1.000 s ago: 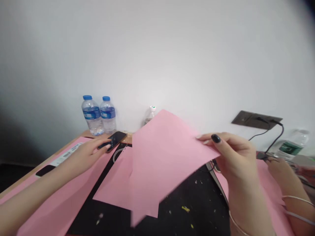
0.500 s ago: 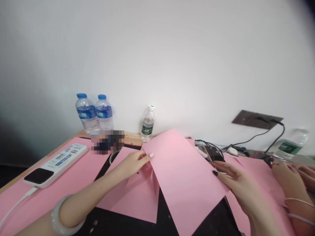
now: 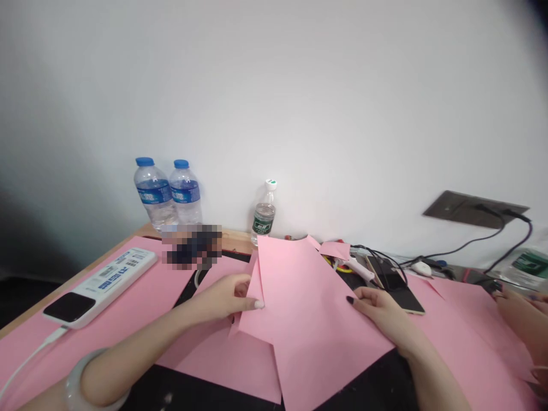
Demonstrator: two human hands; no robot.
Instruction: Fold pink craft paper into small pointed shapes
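A large pink sheet of paper (image 3: 317,319) is held up in front of me, tilted, over a black table mat (image 3: 192,391). At its left edge, my left hand (image 3: 229,297) pinches it, thumb on top and the other fingers behind; another layer of pink paper shows there too. My right hand (image 3: 381,314) grips the right edge, thumb on the front, fingertips partly hidden. Below the left hand lies another pink sheet (image 3: 209,365), overlapped by the held one. Behind the sheet are a small pink paper piece (image 3: 335,250) and a white-handled tool (image 3: 360,268), its far end covered.
A white device with a dark screen (image 3: 100,288) lies on pink paper at left, a cable attached. Two blue-capped bottles (image 3: 155,194) and a smaller bottle (image 3: 264,214) stand by the wall. A phone (image 3: 398,288), cables and another person's hand (image 3: 520,317) are at right.
The held sheet has come down and turned more upright. My left hand has moved lower, my right hand slightly left. The phone and the white-handled tool show more now.
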